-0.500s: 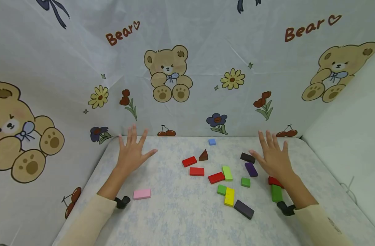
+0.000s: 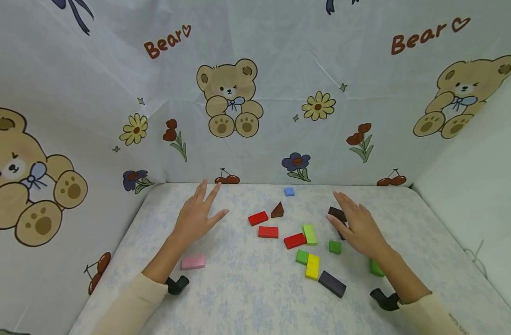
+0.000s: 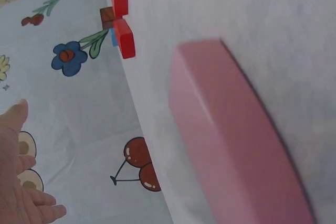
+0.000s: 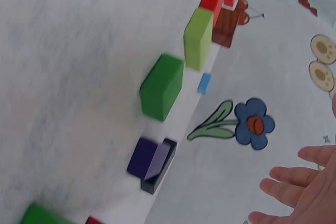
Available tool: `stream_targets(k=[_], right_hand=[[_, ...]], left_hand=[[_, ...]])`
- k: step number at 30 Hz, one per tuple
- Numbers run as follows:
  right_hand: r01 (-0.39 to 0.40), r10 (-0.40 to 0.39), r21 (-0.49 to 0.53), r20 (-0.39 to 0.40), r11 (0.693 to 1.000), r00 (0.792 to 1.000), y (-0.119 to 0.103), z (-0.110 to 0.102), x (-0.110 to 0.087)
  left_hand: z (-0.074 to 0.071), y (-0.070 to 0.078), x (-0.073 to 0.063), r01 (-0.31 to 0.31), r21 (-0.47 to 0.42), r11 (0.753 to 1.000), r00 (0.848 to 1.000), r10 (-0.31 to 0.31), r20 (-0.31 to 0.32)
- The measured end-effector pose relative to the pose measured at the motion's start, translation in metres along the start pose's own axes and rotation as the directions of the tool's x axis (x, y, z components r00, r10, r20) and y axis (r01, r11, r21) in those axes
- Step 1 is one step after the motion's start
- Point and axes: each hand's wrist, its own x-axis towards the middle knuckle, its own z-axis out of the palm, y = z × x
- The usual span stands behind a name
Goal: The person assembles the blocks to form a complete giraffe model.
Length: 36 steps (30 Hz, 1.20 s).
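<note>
The counter is whitish, mottled pale blue. Across the upper frame, a pale grey cloth is printed with tan bears, yellow flowers, blue flowers and brownish-red lettering reading "Bear". Near centre: three red blocks, a brown wedge, a small blue block. Right of centre: a lime block, a yellow block, green blocks, blackish blocks. Lower left: a pink block, a cream sleeve.

Head cam looks forward-down from above and behind left hand and right hand; wrist cams sit low, rolled sideways, facing forward, left very near the pink rectangular block inboard of its hand, both sharing the small blue block between the hands.
</note>
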Motion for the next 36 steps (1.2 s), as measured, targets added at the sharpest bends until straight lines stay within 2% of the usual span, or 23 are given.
stream_targets(k=[4, 10, 15, 21, 29, 33, 36], right_hand=[[0.009, -0.01, 0.028, 0.036, 1.0, 0.999, -0.014, 0.007, -0.001], [0.081, -0.086, 0.066, 0.065, 0.995, 0.994, -0.029, 0.022, 0.001], [0.103, -0.119, 0.111, 0.14, 0.988, 0.983, -0.03, 0.035, 0.005], [0.141, -0.169, 0.131, 0.238, 0.981, 0.956, -0.029, 0.046, 0.013], [0.201, -0.233, 0.134, 0.298, 0.97, 0.926, -0.029, 0.051, 0.027], [0.223, -0.249, 0.115, 0.343, 0.968, 0.906, -0.029, 0.055, 0.032], [0.242, -0.262, 0.099, 0.361, 0.965, 0.895, -0.028, 0.058, 0.034]], left_hand=[[0.007, 0.018, -0.005, 0.007, -0.082, 0.997, 1.0, -0.006, 0.009], [0.021, 0.044, -0.009, -0.003, -0.169, 0.986, 0.999, 0.01, 0.043], [0.036, 0.059, -0.008, 0.014, -0.28, 0.96, 0.991, 0.024, 0.134], [0.05, 0.069, -0.005, 0.089, -0.413, 0.906, 0.97, 0.016, 0.244], [0.061, 0.08, 0.003, 0.115, -0.488, 0.865, 0.951, 0.045, 0.305], [0.068, 0.081, 0.007, 0.112, -0.498, 0.86, 0.945, 0.063, 0.321], [0.073, 0.08, 0.011, 0.088, -0.499, 0.862, 0.943, 0.09, 0.322]])
